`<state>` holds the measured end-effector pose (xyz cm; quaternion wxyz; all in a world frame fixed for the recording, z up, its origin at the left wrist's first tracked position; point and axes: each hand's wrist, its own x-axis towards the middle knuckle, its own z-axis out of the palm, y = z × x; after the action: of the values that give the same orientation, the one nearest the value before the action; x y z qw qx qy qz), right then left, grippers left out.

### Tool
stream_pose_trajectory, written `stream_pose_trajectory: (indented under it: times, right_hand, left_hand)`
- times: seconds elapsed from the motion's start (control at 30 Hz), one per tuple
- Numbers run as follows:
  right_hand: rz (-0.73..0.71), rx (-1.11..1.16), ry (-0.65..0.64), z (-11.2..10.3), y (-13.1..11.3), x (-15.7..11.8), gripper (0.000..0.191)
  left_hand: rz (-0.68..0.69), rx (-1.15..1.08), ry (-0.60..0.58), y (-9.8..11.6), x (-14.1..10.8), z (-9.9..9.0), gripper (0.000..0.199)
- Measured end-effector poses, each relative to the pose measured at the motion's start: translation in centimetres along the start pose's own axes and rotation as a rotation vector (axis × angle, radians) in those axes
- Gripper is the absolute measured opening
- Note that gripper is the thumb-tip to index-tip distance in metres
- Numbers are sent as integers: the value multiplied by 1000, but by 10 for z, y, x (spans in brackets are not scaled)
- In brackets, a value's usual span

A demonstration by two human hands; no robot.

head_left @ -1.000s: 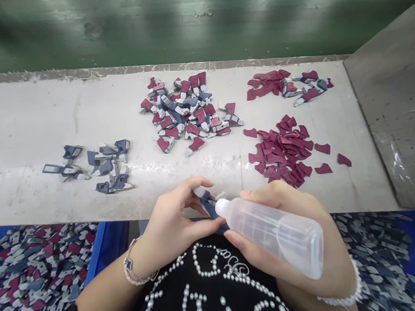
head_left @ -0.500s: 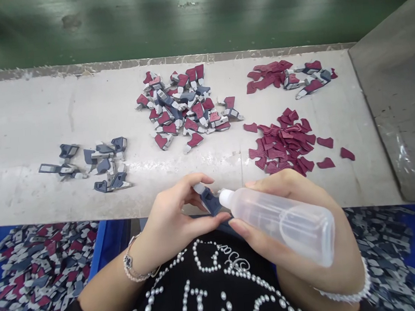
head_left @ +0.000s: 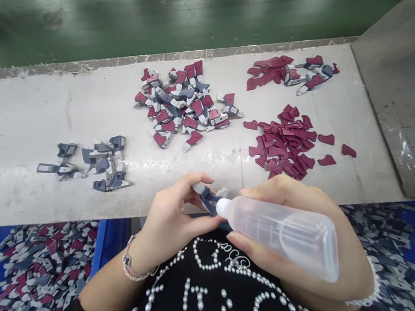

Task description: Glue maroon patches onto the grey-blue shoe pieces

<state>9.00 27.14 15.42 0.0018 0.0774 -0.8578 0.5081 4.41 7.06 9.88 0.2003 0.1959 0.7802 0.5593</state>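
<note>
Between the thumb and fingers of my left hand point(head_left: 178, 211) is a small dark-blue and grey plastic part point(head_left: 208, 199), its hollow side facing up. My right hand point(head_left: 288, 206) is wrapped round a translucent squeeze bottle point(head_left: 283, 231) with a white cap. The bottle lies tilted, its tip at the recess of the plastic part; whether it touches, and whether any liquid comes out, I cannot tell. Just beyond my right hand spreads a pile of flat maroon pieces point(head_left: 286, 141). Blue and grey parts with maroon faces point(head_left: 188, 104) are heaped past my left hand.
Several blue-grey parts without maroon faces point(head_left: 104, 159) lie at the left of the pale worktop point(head_left: 26, 118). More maroon pieces point(head_left: 271, 70) sit at the back right. Below the edge are full blue bins point(head_left: 106, 242). A metal panel point(head_left: 402, 95) bounds the right side.
The bottle has moved slightly left and down, bringing its tip over the plastic part's recess. My left hand still holds the part in nearly the same place.
</note>
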Motion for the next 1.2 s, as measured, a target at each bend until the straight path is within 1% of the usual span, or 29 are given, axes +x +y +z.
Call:
stream_pose_trajectory:
  times: [0.07,0.13,0.3,0.5,0.57,0.7,0.77,0.93,1.0,1.1,1.2]
  right_hand:
    - [6,4,26,0,-1,0,28]
    - [5,-8,21,-1,-1,-1,27]
    - [25,-40,-99,-5,0,-4,28]
    - [-4,2,-48,-5,1,0,27]
    - [-7,-34,-62,-6,1,-2,27]
    - [-34,-111,-140,-9,3,-8,28]
    - [-45,-131,-166,-10,3,-9,28]
    - [-39,-108,-122,-10,3,-3,23]
    - [-39,-112,-127,-10,3,-2,23]
    - [-26,-147,-157,-12,3,-5,25]
    - [-18,-162,-182,-13,2,-8,25]
  left_hand:
    - [17,8,-9,0,0,0,52]
    - [20,13,-9,0,0,0,52]
    - [-27,-19,10,-2,0,0,56]
    - [-32,-44,-22,1,0,1,55]
    - [-38,-25,-12,1,0,1,55]
    - [-48,30,27,0,-1,-1,57]
    - [-47,51,23,0,-1,-1,55]
    - [-3,124,-27,0,0,0,56]
    - [11,150,-33,1,0,-1,56]
    - [29,182,-4,2,-1,-2,54]
    - [80,296,41,3,-1,-2,53]
